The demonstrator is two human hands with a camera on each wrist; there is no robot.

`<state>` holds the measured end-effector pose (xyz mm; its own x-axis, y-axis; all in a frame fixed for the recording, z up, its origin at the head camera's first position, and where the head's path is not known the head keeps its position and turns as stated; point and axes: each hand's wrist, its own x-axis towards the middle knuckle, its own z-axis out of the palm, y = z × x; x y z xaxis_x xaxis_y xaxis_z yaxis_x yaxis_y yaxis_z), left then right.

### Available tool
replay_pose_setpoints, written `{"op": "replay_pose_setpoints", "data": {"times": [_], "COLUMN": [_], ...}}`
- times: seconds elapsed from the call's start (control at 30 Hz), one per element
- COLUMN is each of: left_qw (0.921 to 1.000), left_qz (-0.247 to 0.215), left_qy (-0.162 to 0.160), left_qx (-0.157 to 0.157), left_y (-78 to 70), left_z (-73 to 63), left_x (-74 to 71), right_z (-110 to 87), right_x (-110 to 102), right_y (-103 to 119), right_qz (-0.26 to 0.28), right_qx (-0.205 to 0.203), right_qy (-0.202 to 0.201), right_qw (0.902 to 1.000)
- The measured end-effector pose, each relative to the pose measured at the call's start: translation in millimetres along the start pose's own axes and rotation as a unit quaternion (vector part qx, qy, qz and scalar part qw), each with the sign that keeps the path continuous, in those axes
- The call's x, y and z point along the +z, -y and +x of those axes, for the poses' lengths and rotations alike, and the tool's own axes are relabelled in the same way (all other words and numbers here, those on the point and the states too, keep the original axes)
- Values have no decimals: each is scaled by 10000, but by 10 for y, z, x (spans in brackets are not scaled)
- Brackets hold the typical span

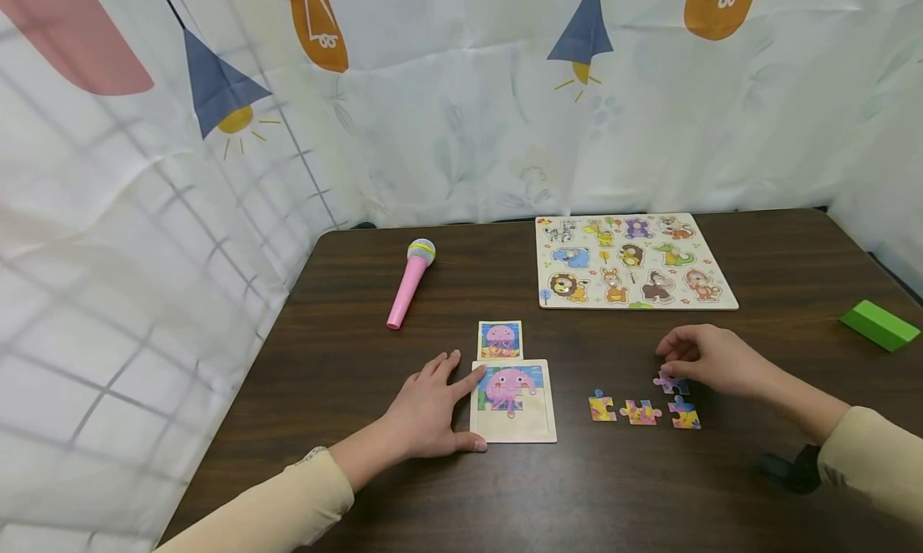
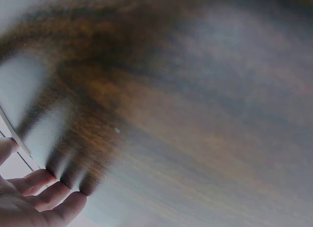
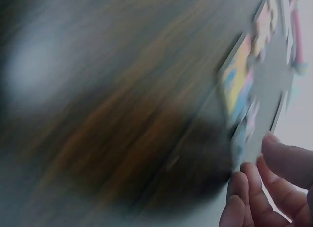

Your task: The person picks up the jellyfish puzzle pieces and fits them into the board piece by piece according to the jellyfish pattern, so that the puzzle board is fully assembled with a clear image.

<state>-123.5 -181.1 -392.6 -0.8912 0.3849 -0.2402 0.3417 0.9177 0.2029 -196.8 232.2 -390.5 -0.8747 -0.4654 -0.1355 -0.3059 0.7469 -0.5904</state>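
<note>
Right of the puzzle tray (image 1: 537,423), touched by the spread left hand (image 1: 425,413), the purple piece (image 1: 675,385), likely light, stiff and best pinched by its edges, is partly covered by the right hand (image 1: 723,361), whose grip cannot be told.

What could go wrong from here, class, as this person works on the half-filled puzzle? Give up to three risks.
1. The right hand is at the upper loose piece, which lies close to the corner piece; lifting one might nudge the other.
2. The three lower loose pieces share similar yellow and pink patterns, so they could get mixed up.
3. The left hand steadies only the puzzle board's left side; it might twist under pressing.
</note>
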Motion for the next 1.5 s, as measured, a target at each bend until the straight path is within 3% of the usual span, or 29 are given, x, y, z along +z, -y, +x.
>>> {"op": "replay_pose_setpoints", "data": {"times": [0.27,0.6,0.87,1.0,1.2,1.5], "left_qw": [9999,10000,10000,10000,10000,9999], "left_qz": [-27,-40,-39,-21,-24,-35], "left_qy": [67,30,37,57,72,79], "left_qx": [-71,-39,-32,-29,-48,-64], "left_y": [-2,0,-11,-14,-13,-7], "left_z": [10,7,-8,-6,5,6], "left_x": [-13,1,-4,-9,-8,0], "right_z": [-131,-133,-102,-73,35,272], "right_x": [-73,17,10,18,80,320], "right_y": [-278,-254,-171,-140,21,456], "right_qz": [-241,-468,-198,134,1216,2015], "right_qx": [-28,-235,-250,-372,-595,-337], "right_qy": [220,-113,-155,-129,157,627], "right_qw": [9995,9986,9994,9991,9907,9769]}}
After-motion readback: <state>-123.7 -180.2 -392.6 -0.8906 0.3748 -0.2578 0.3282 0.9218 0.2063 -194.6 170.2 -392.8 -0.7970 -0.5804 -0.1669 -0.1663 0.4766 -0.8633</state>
